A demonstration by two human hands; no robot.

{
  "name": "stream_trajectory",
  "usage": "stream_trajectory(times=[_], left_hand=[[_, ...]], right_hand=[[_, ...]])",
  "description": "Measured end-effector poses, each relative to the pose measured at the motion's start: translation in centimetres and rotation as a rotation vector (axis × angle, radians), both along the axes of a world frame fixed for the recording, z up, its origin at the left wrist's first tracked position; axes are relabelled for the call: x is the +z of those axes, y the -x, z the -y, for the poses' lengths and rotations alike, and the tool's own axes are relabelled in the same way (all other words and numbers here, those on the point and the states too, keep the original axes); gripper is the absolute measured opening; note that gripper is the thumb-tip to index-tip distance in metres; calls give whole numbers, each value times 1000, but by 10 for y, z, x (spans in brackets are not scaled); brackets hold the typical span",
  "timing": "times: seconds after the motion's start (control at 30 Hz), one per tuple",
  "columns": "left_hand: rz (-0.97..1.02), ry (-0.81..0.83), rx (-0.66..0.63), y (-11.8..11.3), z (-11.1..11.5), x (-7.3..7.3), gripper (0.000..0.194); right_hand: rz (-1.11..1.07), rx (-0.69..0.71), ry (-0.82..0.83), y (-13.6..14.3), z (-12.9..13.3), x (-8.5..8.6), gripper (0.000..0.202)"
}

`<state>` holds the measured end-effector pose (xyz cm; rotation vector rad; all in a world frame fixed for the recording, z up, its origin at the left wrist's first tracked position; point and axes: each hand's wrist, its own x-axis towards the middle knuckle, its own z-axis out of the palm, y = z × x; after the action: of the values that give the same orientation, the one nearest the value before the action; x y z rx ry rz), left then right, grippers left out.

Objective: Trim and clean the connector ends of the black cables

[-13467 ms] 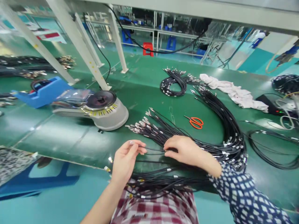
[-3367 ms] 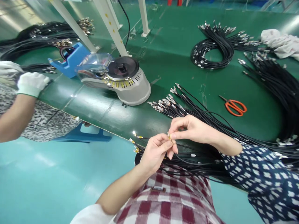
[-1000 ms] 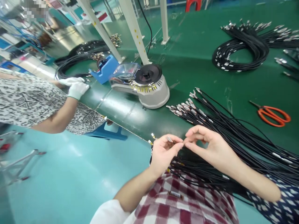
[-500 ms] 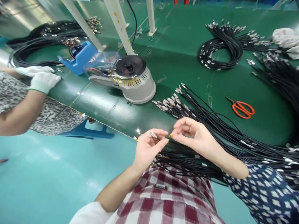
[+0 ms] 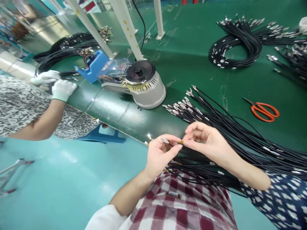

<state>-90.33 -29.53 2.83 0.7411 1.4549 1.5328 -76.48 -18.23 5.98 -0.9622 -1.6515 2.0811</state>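
My left hand [image 5: 161, 153] is closed on a black cable whose silvery connector [image 5: 165, 140] sticks up between the fingers. Thumb and forefinger of my right hand [image 5: 207, 140] pinch a small piece of yellow tape [image 5: 181, 142], which touches the cable at my left fingertips. Beyond my hands lies a bundle of black cables [image 5: 216, 127] with metal ends pointing left. More black cables [image 5: 201, 175] run along the table edge just in front of my apron.
A round grey tape dispenser [image 5: 150, 92] and a blue tape holder [image 5: 94, 68] stand ahead left. Orange-handled scissors [image 5: 265, 111] and a coiled cable bundle [image 5: 212, 56] lie to the right. A person's gloved hands [image 5: 63, 90] are at the far left.
The yellow tape in my right hand has moved against the cable at my left fingertips. The view has shifted a little to the left. The co-worker's gloved hands have changed position.
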Motion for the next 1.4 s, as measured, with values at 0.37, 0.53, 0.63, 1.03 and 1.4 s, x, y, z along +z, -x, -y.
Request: stream_trajectory(times=[0.37,0.53,0.63,1.03,1.4], left_hand=[[-122,18,15,0,0,3,7],[-217,-26,5,-1,1,3,2],[-311,-61,-5,-2,3,1,3],[-885,-221,-48,-8,9,-11,16],[-783,-156,89,-10,8,-17,11]], right_hand=[[15,16,-8,1,1,2,29],[26,27,35,0,0,2,31],[38,36,51,0,-1,3,30],[115,127,248,-3,-12,2,31],[56,159,79,-10,-11,-1,26]])
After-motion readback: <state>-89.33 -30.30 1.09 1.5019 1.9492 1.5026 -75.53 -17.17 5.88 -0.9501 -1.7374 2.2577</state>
